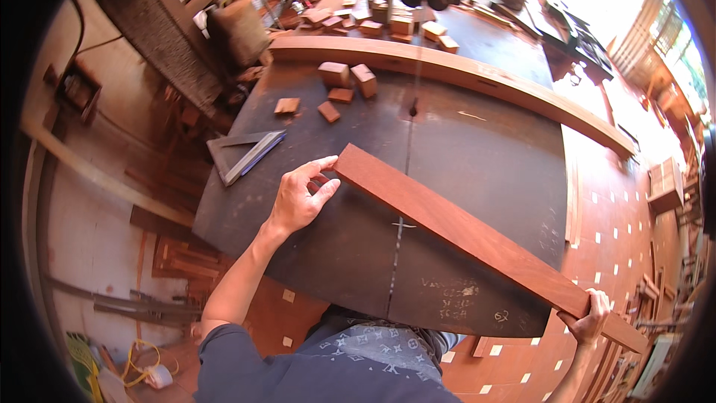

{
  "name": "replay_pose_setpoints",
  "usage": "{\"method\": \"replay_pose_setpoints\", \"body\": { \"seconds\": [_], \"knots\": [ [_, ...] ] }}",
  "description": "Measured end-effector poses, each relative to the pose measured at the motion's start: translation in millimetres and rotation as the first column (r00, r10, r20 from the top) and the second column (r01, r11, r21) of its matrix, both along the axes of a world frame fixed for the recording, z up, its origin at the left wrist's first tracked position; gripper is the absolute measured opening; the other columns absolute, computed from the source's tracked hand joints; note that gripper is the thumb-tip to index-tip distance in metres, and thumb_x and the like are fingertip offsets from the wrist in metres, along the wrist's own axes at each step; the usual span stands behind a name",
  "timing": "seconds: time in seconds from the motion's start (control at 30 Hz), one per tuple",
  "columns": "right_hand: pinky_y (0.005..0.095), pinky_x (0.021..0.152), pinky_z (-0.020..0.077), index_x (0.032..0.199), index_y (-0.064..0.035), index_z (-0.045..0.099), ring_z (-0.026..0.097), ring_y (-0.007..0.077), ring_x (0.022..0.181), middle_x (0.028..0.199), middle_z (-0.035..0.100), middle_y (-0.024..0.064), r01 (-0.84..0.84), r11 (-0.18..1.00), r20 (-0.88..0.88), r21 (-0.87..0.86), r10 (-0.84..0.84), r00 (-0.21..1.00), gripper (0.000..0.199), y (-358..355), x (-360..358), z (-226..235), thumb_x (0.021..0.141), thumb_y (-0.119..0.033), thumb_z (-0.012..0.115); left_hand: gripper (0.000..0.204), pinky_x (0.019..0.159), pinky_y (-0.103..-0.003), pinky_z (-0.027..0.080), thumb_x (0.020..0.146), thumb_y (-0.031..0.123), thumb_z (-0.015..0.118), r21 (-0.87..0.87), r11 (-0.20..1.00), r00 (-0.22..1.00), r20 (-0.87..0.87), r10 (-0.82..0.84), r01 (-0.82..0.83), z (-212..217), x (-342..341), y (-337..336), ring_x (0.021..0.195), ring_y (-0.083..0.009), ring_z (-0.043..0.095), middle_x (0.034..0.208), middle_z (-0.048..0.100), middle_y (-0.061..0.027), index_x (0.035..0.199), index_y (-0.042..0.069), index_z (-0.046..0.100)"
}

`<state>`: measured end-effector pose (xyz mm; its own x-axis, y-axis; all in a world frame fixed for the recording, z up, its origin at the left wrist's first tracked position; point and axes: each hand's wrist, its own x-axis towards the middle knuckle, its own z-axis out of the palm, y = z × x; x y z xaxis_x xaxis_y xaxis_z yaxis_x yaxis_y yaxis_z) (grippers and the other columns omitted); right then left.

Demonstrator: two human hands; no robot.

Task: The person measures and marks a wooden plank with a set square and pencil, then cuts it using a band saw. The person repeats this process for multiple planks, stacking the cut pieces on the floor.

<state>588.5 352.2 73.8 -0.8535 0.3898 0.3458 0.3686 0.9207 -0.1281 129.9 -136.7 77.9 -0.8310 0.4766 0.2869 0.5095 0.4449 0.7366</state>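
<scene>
A long red-brown board (462, 235) lies slanted across the dark tabletop (485, 157). The left hand (298, 198) touches its far end with fingers spread apart. The right hand (591, 319) is closed around its near end. A metal square (246, 153) and small wood blocks (343, 82) lie farther back.

A dark metal desk (477, 172) fills the middle of the frame. On it lie a long reddish plank (455, 227), a metal square (246, 153) at left, and 5 small wood blocks (339, 89) toward the top.
</scene>
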Motion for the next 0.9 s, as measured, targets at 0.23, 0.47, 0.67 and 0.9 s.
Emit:
{"method": "replay_pose_setpoints", "body": {
  "seconds": [0.23,0.47,0.67,0.9],
  "knots": [
    [0.0500,0.079,0.0498,0.101,0.0006,0.061,0.060,0.0377,0.086,0.090,0.061,0.0159,-0.261,0.965,0.001,-0.017,0.261,0.965,0.087,7.0,-101.4,-17.6,0.055,-0.064,0.097,0.029,0.076,-0.031,0.060,0.094,0.008,0.077,0.030,0.977,0.978,0.015,0.210,-0.211,-18.5,3.6,-94.7,0.085,-0.0183,0.077,0.103,0.081,-0.0132,0.122,0.002,0.077],
    [0.0509,0.082,0.0513,0.106,0.0013,0.063,0.062,0.0409,0.090,0.094,0.062,0.0184,-0.325,0.943,0.016,-0.068,0.327,0.945,0.088,-7.3,-172.3,-26.6,0.056,-0.063,0.096,0.028,0.070,-0.030,0.058,0.093,0.005,0.073,0.036,0.937,0.938,0.034,0.345,-0.346,-20.8,14.0,-158.0,0.081,-0.0169,0.075,0.105,0.081,-0.0115,0.121,0.004,0.078],
    [0.0481,0.091,0.0513,0.113,0.0028,0.065,0.065,0.0386,0.097,0.102,0.066,0.0178,-0.334,0.925,0.154,-0.184,0.362,0.919,0.092,-27.4,-188.3,3.9,0.072,-0.077,0.083,0.025,0.064,-0.029,0.055,0.091,0.000,0.068,0.095,0.953,0.943,-0.144,0.300,-0.289,-36.8,-19.7,-184.3,0.077,-0.0162,0.072,0.102,0.079,-0.0099,0.114,0.002,0.079],
    [0.0493,0.096,0.0500,0.115,0.0001,0.068,0.065,0.0390,0.105,0.113,0.070,0.0183,-0.555,0.823,0.043,-0.120,0.563,0.826,0.059,-137.3,-263.1,38.2,0.086,-0.048,0.083,0.037,0.098,-0.046,0.054,0.091,0.025,0.080,-0.364,0.826,0.878,-0.383,0.289,-0.431,-43.7,-95.6,-162.5,0.109,-0.0343,0.068,0.120,0.072,-0.0144,0.121,0.005,0.076]
  ]
}}
